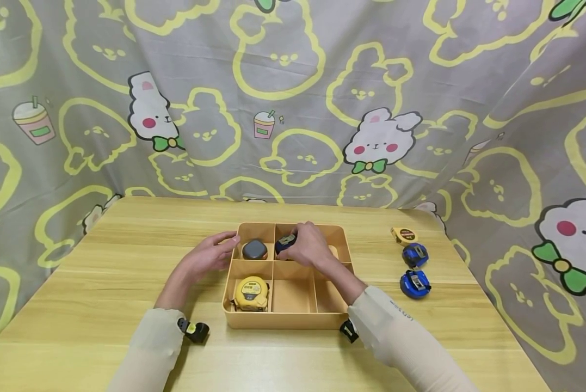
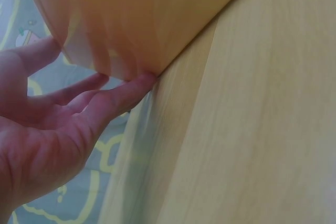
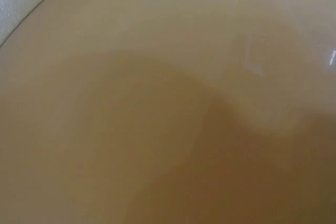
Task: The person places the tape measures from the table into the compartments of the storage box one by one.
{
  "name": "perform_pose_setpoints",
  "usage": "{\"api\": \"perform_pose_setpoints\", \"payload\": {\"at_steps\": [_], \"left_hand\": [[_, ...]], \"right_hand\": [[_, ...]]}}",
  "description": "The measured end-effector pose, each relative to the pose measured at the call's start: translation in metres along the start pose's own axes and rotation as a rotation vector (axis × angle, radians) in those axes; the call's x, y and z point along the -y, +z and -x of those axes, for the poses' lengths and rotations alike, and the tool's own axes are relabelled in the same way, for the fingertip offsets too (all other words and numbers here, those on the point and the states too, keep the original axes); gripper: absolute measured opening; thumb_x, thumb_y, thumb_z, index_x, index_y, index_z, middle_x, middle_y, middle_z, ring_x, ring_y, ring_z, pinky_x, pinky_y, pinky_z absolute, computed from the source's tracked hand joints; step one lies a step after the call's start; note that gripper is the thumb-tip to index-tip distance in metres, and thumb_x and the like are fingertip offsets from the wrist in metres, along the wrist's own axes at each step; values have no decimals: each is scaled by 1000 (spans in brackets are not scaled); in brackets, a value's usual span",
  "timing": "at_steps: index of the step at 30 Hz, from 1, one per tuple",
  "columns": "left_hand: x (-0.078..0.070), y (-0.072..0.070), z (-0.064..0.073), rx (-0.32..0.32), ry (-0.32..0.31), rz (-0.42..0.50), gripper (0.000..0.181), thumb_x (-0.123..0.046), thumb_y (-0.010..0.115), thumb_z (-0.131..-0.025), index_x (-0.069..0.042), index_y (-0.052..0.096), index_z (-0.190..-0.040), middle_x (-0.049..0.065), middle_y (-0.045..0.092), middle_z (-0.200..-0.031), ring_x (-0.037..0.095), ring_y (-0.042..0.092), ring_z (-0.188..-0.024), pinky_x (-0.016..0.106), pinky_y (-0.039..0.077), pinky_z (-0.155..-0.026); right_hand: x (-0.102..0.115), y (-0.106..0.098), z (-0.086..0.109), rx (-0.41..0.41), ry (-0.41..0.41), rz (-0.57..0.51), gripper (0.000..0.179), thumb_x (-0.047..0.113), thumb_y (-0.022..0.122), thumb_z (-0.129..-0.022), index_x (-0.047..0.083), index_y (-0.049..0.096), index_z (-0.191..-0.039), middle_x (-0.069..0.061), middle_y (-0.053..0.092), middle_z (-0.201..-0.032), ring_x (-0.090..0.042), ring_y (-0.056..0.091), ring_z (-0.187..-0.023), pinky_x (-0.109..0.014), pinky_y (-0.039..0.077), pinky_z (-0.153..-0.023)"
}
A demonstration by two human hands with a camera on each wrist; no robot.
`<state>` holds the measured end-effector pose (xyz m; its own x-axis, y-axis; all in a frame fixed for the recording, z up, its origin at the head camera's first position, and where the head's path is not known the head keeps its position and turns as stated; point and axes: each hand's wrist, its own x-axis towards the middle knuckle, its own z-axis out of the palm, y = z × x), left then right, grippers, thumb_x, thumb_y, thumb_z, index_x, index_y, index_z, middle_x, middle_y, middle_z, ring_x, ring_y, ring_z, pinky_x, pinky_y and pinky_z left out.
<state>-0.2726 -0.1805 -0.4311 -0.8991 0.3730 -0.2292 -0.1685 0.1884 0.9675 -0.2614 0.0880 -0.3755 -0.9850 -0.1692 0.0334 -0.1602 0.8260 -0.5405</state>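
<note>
I'm gripping the dark tape measure (image 1: 285, 243) in my right hand (image 1: 308, 244), inside a back compartment (image 1: 285, 228) of the tray (image 1: 288, 321). I'm apparently placing it, so the next move is likely calling for settling it and loosening; I can't tell if it's touching bottom. A divider (image 1: 274, 239) is standing close left of my grip; open room is lying nearer me, in the front middle compartment (image 1: 293, 291). My left hand (image 1: 209, 253) is touching the tray's side, fingers (image 2: 126, 90) extended.

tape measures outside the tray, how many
3, to the right of the tray: the yellow one farthest back, a middle blue one, and a front blue one.
</note>
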Motion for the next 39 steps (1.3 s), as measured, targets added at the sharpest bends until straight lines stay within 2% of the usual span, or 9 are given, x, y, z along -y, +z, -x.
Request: {"api": "perform_pose_setpoints", "payload": {"at_steps": [13, 31, 36, 39], "left_hand": [[0, 0, 0, 1, 3, 3, 76, -44, 51, -106, -2, 19, -161, 27, 28, -163, 46, 31, -149, 57, 36, -117], [1, -1, -1, 4, 3, 4, 76, -44, 51, -106, -2, 19, -161, 27, 27, -163, 46, 29, -149, 59, 32, -119], [1, 0, -1, 4, 2, 0, 76, -44, 51, -106, -2, 19, -161, 27, 27, -164, 46, 28, -150, 59, 32, -119], [0, 0, 0, 0, -1, -4, 76, -44, 51, -106, -2, 20, -161, 27, 27, -163, 46, 28, -150, 59, 32, -119]], "right_hand": [[0, 2, 0, -5, -10, 16, 49, 30, 92, -68, 3, 73, -104, -10, 63, -97, -23, 58, -86, -32, 51, -73], [-2, 5, -2, -38, -48, 64, 43, 31, 91, -67, 6, 74, -97, -7, 65, -89, -21, 57, -85, -32, 50, -72], [-2, 6, -2, -39, -50, 74, 44, 32, 92, -67, 6, 74, -97, -6, 65, -88, -21, 57, -86, -36, 51, -77], [-2, 7, -2, -37, -56, 83, 43, 32, 92, -67, 6, 73, -97, -5, 65, -87, -21, 57, -87, -39, 50, -85]]}}
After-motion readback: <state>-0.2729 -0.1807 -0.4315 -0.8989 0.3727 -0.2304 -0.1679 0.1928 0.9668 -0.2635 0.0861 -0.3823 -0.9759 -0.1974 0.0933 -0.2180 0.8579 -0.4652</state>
